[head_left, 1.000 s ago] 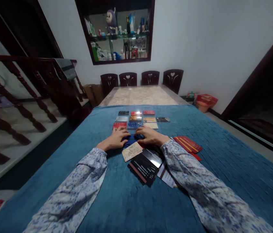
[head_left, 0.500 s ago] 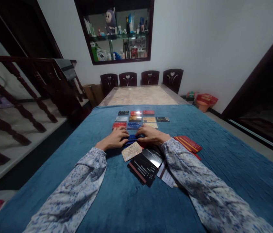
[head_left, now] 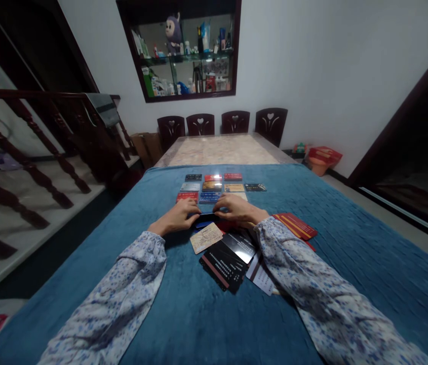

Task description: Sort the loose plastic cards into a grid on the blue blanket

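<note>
My left hand [head_left: 178, 217] and my right hand [head_left: 236, 210] meet over a dark card [head_left: 205, 219], fingers curled on its two ends, lifting it a little off the blue cloth [head_left: 183, 314]. Just beyond my fingers lies a grid of cards [head_left: 214, 188] in rows, face up. Below my hands a beige card [head_left: 206, 237] and a heap of black cards [head_left: 226, 258] lie on the cloth. A fan of red cards [head_left: 296, 226] rests to the right of my right wrist.
The cloth covers the near part of a long marble-topped table [head_left: 219, 149] with several dark chairs [head_left: 221, 122] at its far end. A wooden stair railing [head_left: 35, 147] runs along the left. A wall cabinet [head_left: 185, 50] holds bottles and a plush toy.
Both hands have drawn slightly closer together, and the dark card between them has come up off the pile of blue cards. The other cards have not moved.
</note>
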A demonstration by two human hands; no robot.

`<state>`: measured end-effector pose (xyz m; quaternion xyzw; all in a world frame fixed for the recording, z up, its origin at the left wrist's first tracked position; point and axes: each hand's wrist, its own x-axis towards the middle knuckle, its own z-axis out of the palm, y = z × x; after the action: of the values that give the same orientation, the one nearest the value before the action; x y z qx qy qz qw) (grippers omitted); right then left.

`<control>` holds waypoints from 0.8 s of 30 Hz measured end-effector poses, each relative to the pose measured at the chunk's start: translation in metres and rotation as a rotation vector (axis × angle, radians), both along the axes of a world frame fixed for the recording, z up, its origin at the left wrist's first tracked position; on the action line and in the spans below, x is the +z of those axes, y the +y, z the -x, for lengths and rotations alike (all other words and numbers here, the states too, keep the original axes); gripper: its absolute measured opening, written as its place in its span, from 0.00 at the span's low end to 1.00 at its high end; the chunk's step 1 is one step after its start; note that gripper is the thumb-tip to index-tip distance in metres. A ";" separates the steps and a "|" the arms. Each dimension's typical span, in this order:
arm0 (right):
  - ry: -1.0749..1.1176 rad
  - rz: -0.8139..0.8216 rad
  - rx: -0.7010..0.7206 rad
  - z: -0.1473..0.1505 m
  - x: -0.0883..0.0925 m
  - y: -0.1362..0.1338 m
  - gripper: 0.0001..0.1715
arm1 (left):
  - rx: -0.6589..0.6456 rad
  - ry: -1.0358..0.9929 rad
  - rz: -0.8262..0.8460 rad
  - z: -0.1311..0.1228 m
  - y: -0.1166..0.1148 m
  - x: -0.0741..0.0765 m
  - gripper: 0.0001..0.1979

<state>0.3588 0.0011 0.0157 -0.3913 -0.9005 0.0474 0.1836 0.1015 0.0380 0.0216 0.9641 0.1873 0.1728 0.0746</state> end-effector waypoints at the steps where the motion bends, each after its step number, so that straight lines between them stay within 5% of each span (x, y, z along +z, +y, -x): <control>1: 0.005 -0.005 -0.003 0.000 0.000 0.000 0.10 | -0.005 -0.024 -0.006 0.000 0.001 -0.001 0.10; 13: 0.026 -0.203 -0.110 0.004 -0.008 0.000 0.13 | 0.040 -0.211 -0.109 0.000 0.008 -0.011 0.12; 24: 0.033 -0.165 -0.234 0.010 -0.008 -0.005 0.12 | 0.102 -0.288 -0.047 -0.001 0.005 -0.016 0.15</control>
<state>0.3490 -0.0042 0.0078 -0.4763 -0.8465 -0.0419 0.2341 0.1026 0.0431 0.0056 0.9201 0.2192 0.3173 0.0691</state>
